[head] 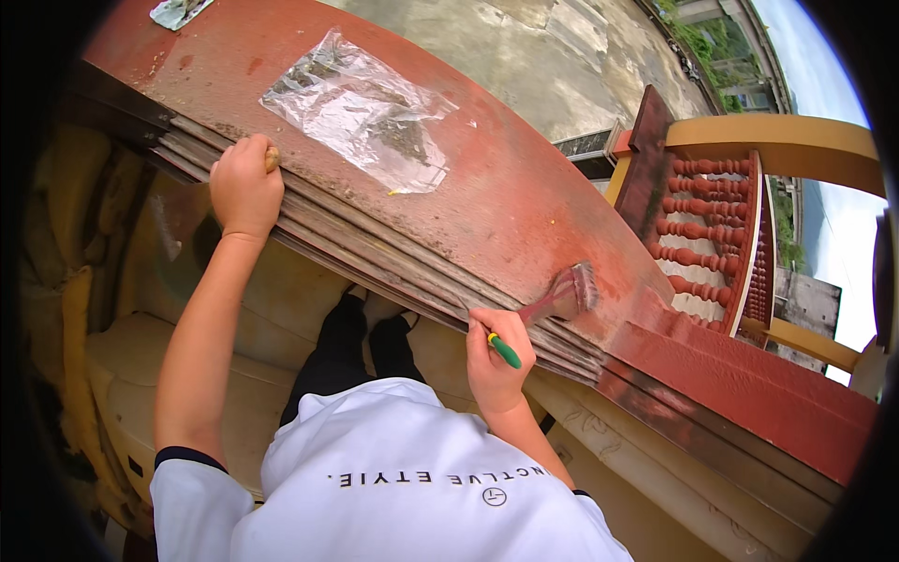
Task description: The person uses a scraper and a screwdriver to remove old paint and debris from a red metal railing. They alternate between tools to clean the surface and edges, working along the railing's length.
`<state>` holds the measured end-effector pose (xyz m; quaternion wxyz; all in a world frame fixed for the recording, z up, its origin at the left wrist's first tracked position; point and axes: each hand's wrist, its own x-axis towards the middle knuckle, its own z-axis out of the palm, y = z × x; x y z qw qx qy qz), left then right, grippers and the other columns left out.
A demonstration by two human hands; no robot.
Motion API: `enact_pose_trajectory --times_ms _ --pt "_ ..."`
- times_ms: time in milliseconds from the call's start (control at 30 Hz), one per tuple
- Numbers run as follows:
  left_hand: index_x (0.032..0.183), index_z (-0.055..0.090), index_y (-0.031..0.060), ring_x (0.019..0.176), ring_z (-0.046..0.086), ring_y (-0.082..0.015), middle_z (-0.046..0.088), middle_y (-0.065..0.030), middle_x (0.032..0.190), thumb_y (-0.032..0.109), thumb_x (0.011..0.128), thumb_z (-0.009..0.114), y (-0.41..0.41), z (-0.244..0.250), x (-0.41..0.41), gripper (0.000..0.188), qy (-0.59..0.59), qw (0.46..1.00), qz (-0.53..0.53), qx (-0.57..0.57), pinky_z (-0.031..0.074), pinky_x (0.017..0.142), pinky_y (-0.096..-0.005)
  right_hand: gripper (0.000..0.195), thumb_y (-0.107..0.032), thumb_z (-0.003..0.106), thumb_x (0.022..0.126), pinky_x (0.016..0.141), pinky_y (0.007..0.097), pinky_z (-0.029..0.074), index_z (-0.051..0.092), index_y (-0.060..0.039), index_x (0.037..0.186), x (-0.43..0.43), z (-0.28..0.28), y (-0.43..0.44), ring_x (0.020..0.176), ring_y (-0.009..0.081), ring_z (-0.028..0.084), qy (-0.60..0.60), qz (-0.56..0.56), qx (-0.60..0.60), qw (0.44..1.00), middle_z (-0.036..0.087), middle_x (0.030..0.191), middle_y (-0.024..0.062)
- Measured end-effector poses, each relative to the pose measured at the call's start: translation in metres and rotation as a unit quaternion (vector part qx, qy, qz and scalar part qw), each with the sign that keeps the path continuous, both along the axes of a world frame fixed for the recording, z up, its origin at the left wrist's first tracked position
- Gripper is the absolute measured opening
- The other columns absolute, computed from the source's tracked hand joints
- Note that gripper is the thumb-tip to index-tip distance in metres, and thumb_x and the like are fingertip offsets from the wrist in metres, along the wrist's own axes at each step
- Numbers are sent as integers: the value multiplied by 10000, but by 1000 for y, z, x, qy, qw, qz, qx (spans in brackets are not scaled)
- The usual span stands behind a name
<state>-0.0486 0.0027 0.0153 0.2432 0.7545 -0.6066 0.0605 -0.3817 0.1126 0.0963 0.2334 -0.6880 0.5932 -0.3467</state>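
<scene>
My left hand [247,184] is closed around a thing with a rounded wooden end [272,159] and rests on the grooved window track [393,256]; the rest of that thing is hidden. Between the fingers of my right hand [499,358] is a tool with a green handle [507,353], its thin tip at the track's grooves. Just beyond this hand, a brush [574,291] with a reddish handle lies across the track and the red sill [506,211]. A crumpled clear plastic bag [365,116] with dark debris in or under it lies flat on the sill.
Loose dirt is scattered along the sill's near edge. Another piece of plastic [179,10] lies at the far left. A red baluster railing [706,239] stands outside at the right. Below the track is a tan padded sofa [175,365], close to my legs.
</scene>
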Motion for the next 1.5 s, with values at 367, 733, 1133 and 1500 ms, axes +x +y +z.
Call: enact_pose_trajectory --times_ms 367,733,1133,1500 --pt "848 607 90 825 594 -343 626 -95 828 58 767 646 0 1 -1 96 14 1000 4 -8 449 705 -465 101 57 702 828 678 274 497 641 8 891 54 -20 -34 720 195 589 -214 67 100 969 605 843 100" --pt "822 576 102 795 586 -320 605 -70 796 67 763 648 1 1 -2 100 19 1000 0 -19 434 692 -462 174 101 702 767 744 348 554 642 2 897 45 -17 -56 849 304 680 -89 270 49 957 690 920 149" --pt "838 597 101 817 584 -336 606 -88 803 50 766 650 1 2 -2 103 21 1000 6 -2 440 706 -463 173 117 707 763 714 323 550 656 8 887 -7 -4 -27 825 280 688 -51 205 69 975 698 913 145" --pt "819 580 105 801 587 -328 607 -78 798 61 754 651 -1 0 -2 106 13 1000 1 -14 436 692 -465 186 129 697 761 736 327 548 646 17 901 44 -20 -54 852 299 681 -129 263 28 956 688 942 154"
